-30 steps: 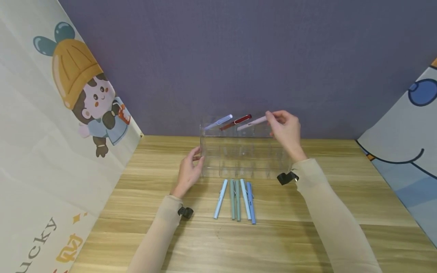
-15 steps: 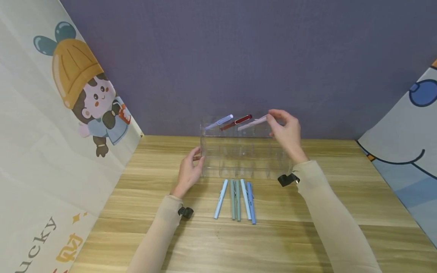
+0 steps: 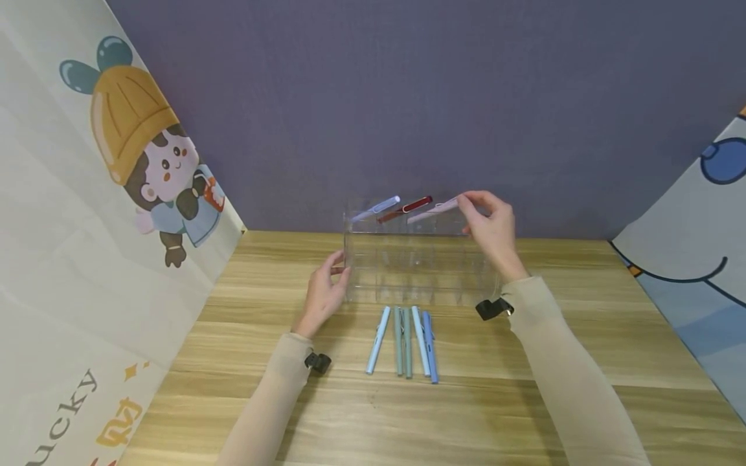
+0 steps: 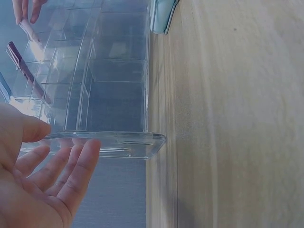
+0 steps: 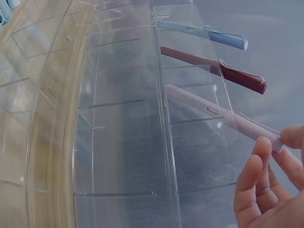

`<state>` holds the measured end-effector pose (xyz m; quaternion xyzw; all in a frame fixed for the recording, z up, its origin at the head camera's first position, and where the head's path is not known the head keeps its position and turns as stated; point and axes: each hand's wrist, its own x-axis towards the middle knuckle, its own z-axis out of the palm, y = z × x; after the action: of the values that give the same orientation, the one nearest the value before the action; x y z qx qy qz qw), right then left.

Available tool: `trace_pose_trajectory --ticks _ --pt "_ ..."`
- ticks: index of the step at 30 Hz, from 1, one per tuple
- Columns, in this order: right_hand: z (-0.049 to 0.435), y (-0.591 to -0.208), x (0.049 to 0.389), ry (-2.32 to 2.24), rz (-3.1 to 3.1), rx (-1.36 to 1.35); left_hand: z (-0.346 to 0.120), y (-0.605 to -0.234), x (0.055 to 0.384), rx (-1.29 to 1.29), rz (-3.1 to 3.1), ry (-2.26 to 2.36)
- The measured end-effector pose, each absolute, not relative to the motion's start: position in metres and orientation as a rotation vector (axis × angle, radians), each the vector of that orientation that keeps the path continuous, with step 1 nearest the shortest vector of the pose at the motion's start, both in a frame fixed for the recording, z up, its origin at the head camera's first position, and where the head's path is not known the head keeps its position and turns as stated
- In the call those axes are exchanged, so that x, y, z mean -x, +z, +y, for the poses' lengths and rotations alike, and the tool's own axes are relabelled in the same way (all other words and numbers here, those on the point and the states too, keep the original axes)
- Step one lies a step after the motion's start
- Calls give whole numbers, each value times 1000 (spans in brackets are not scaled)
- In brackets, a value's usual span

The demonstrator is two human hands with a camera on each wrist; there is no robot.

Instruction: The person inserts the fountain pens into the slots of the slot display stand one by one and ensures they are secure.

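Observation:
My right hand (image 3: 492,223) pinches the cap end of a pale pink pen (image 5: 232,118) between thumb and fingers. The pen leans in the top row of a clear divided organizer (image 3: 419,262), its lower end inside a compartment. Beside it in that row lean a dark red pen (image 5: 228,73) and a light blue pen (image 5: 223,38), caps up and to the right. At the organizer's left side panel (image 4: 114,142), my left hand (image 4: 52,175) rests with its fingers loosely extended against the panel.
Several pens lie on the wooden table (image 3: 262,401) in front of the organizer: a light blue pen (image 3: 377,340), two grey-green pens (image 3: 403,343), another light blue pen (image 3: 420,342) and a darker blue pen (image 3: 430,348). A dark purple-grey wall (image 3: 379,97) stands behind.
The pale pink pen has turned slightly in my right hand, its clip now on the upper side. My left hand stays at the organizer's side.

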<state>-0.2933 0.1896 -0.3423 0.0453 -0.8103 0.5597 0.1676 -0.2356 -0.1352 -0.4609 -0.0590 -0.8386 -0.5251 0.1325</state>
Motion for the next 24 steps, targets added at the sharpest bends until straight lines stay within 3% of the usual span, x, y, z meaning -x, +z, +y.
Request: trace_pose_trajectory --ticks 24 --pt "193 -337 293 1570 -2315 -120 -134 -460 235 155 -2440 -1519"
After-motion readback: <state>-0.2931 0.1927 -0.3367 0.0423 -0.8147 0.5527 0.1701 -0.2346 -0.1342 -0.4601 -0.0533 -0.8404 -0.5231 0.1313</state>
